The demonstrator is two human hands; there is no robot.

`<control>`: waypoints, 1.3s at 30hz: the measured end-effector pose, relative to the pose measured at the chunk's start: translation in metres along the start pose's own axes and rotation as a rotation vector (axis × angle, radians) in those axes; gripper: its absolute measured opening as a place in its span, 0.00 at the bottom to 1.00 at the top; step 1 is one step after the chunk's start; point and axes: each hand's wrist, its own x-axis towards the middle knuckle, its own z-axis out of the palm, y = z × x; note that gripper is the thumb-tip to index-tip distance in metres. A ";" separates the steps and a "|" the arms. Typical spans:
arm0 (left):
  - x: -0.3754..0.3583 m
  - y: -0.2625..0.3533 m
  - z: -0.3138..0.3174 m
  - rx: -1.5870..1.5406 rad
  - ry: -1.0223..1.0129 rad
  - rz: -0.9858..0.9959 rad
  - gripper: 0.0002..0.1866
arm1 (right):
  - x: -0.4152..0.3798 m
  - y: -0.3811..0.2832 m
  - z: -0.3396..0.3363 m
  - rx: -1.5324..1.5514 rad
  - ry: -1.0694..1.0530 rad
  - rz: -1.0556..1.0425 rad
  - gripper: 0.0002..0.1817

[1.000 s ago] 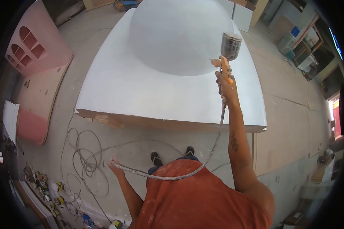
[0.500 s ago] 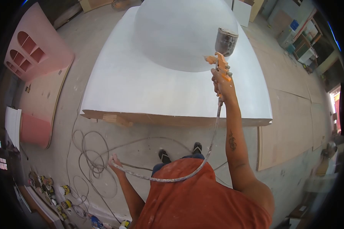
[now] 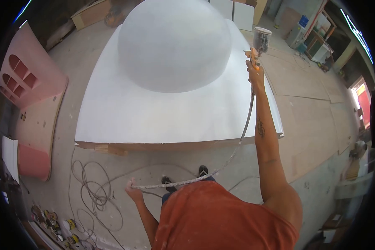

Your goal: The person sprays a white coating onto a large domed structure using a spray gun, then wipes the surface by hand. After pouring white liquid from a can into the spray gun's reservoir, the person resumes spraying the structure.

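My right hand (image 3: 255, 76) is wrapped round the handle of an orange spray gun (image 3: 254, 58) with a paint-stained metal cup (image 3: 261, 40) on top. The arm is stretched forward over the right side of a large white panel (image 3: 154, 121), which carries a big pale dome (image 3: 175, 46). From the gun's handle a spattered air hose (image 3: 227, 161) sags across the front of my body. Low on the left, my left hand (image 3: 133, 191) is closed round that hose, holding it away from my shirt.
Coils of hose (image 3: 98, 196) lie on the concrete floor at left. A pink curved cabinet with arched niches (image 3: 33, 66) stands beyond them. Several paint cans (image 3: 71, 225) sit at lower left, and flat boards (image 3: 304, 129) cover the floor at right.
My right hand has carried the spray gun rightward, away from the dome toward the panel's right edge. My left hand still grips the hose, and the view has shifted.
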 end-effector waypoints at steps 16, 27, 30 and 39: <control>0.024 -0.026 -0.024 0.038 0.384 -0.028 0.20 | -0.166 -0.097 0.078 0.322 -0.628 0.059 0.17; 0.060 -0.070 -0.056 -0.032 0.250 -0.166 0.17 | -0.186 -0.114 0.079 0.289 -0.513 0.049 0.19; 0.062 -0.083 -0.039 -0.096 0.515 0.030 0.16 | -0.161 -0.104 0.054 0.200 -0.346 0.058 0.17; 0.036 0.045 0.016 0.034 0.060 0.101 0.20 | -0.006 -0.070 -0.009 -0.045 -0.050 -0.084 0.22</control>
